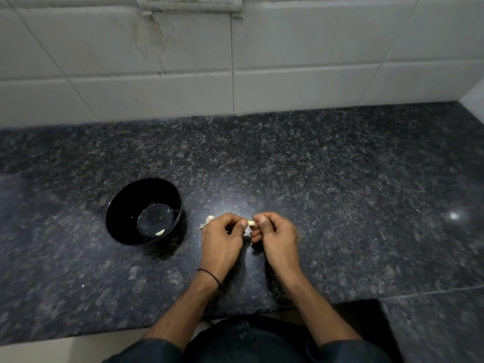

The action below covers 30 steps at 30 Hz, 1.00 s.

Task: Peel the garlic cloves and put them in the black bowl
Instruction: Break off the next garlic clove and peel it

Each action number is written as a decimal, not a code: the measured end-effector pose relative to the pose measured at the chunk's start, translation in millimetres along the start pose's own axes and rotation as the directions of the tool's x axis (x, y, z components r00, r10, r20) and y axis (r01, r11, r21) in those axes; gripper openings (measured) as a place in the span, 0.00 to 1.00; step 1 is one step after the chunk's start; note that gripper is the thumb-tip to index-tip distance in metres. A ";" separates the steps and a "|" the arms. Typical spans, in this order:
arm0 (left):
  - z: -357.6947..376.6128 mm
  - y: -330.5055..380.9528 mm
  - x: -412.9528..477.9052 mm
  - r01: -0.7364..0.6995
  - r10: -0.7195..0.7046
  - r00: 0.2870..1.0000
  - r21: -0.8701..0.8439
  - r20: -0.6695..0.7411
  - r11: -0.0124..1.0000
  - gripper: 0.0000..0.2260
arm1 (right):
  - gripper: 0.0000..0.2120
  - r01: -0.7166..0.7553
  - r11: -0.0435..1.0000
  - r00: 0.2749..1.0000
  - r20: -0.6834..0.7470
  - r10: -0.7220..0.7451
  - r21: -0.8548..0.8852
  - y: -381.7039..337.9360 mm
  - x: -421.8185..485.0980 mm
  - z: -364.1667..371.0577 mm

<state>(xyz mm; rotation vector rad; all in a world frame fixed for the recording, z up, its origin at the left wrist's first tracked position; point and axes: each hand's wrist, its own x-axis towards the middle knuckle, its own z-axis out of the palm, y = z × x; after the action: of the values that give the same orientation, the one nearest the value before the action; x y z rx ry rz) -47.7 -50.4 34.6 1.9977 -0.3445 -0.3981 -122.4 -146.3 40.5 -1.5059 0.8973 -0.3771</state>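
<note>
I am viewing a white tiled wall (288,61) filling the upper frame and a dark speckled granite countertop (314,166) spanning the middle. A black bowl (125,205) is sitting at centre left, holding one peeled clove (160,232) near its lower inner edge. Just right of it, at lower centre, the left hand (222,242) and right hand (277,237) are meeting, both pinching a garlic clove (251,222) between thumb and curled fingers. A pale garlic piece (209,220) is lying behind the left hand, partly hidden.
</note>
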 end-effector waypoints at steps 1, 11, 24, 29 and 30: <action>-1.0 -0.6 0.4 -0.003 0.003 1.000 0.019 -0.009 1.000 0.06 | 0.08 0.014 1.000 1.000 0.014 -0.014 -0.008 0.2 -0.7 -1.2; -3.0 0.6 3.7 0.007 -0.003 0.998 -0.067 0.057 0.998 0.05 | 0.07 -0.001 1.000 1.000 0.016 0.001 0.003 -2.1 1.3 -2.4; 0.5 3.5 1.8 0.105 -0.112 0.994 -0.277 -0.011 0.955 0.04 | 0.07 0.013 0.996 0.999 -0.041 -0.017 -0.087 -0.2 3.9 4.3; 0.4 4.6 -0.2 0.010 -0.027 0.996 -0.202 -0.080 0.979 0.04 | 0.07 0.105 0.958 0.992 -0.035 -0.119 -0.267 4.3 3.1 9.8; 0.7 4.1 -0.4 0.007 -0.024 0.996 -0.203 -0.084 0.979 0.04 | 0.07 0.108 0.942 0.992 -0.026 -0.123 -0.318 4.0 3.4 11.2</action>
<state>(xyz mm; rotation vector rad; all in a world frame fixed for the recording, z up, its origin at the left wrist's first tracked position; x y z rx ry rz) -48.7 -52.6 38.0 1.8124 -0.2246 -0.3416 -113.6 -140.7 33.9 -1.8578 0.9393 -0.3659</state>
